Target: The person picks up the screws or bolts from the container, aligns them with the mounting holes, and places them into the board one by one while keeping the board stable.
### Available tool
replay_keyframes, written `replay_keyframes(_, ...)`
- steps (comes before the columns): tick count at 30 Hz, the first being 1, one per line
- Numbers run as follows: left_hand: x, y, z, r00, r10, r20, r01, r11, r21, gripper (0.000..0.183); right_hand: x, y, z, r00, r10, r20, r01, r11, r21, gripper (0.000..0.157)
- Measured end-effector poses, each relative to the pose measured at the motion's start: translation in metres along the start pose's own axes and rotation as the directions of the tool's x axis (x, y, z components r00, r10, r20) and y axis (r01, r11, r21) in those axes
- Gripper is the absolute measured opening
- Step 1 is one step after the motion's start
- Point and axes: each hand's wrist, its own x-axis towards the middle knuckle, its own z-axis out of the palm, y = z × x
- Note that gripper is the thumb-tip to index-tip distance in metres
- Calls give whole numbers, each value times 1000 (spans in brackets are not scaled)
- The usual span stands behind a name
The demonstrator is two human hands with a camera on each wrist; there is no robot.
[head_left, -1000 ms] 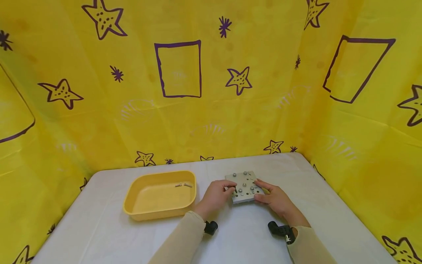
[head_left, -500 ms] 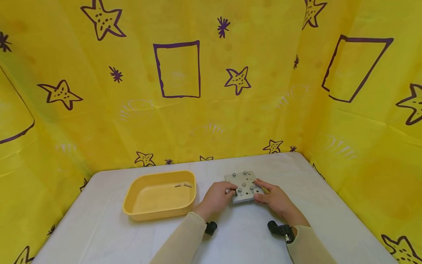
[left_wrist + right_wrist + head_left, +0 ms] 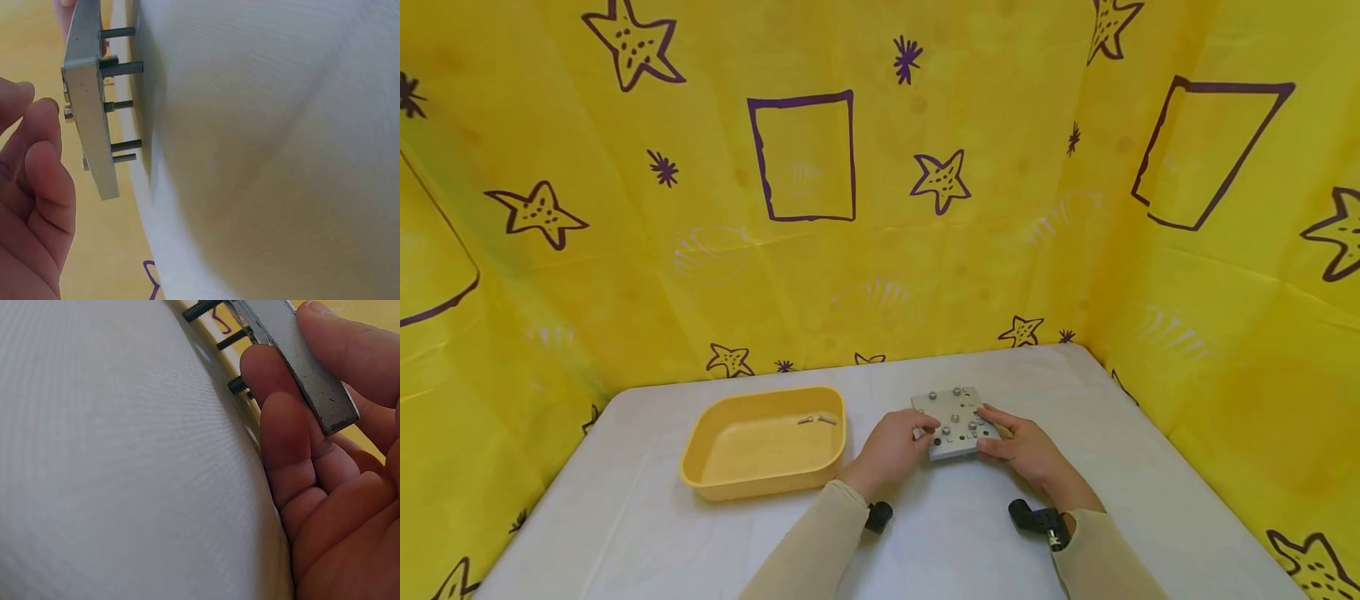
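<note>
Gripping plate [image 3: 943,407] by R edge w/ R hand [image 3: 1026,450]; L hand [image 3: 891,446] (loosely curled, unladen) at opp. edge, tray [image 3: 737,454] near.

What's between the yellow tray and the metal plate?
In the head view, the left hand is between the yellow tray and the metal plate, with white tabletop beyond it.

Metal plate [image 3: 92,125] cut off by both wrist views' top edges.
</note>
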Motion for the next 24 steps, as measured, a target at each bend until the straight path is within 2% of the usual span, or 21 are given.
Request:
replay_keyframes(7,-3,2,-3,1000,-22,12,22,1000,-15,25,-1,-2,-1,1000,-7,6,7,1000,-6,72)
replay_keyframes(11,-10,0,-11,1000,-12,-21,11,999,-50,29,0,-1,0,1000,-11,9,11,1000,7,72)
replay_keyframes(13,-15,-2,-21,998,-6,-65,1,997,-76,34,0,0,0,1000,-15,13,15,1000,23,72)
replay_keyframes(15,-22,-5,-36,993,-33,-117,19,992,-123,42,0,1,1,1000,-15,16,14,999,36,72)
replay_keyframes(17,-29,-10,-55,982,-79,-171,51,985,-166,48,0,1,2,1000,-10,18,10,999,36,72)
replay_keyframes(19,-36,-17,-73,967,-150,-205,109,974,-197,55,0,1,2,1000,-4,18,3,1000,29,72)
replay_keyframes(21,-40,-26,-89,955,-204,-214,159,965,-207,60,0,1,2,1000,-2,14,1,1000,31,72)
replay_keyframes(24,-45,-40,-106,945,-269,-186,233,952,-197,65,0,0,1,1000,-6,7,5,1000,26,73)
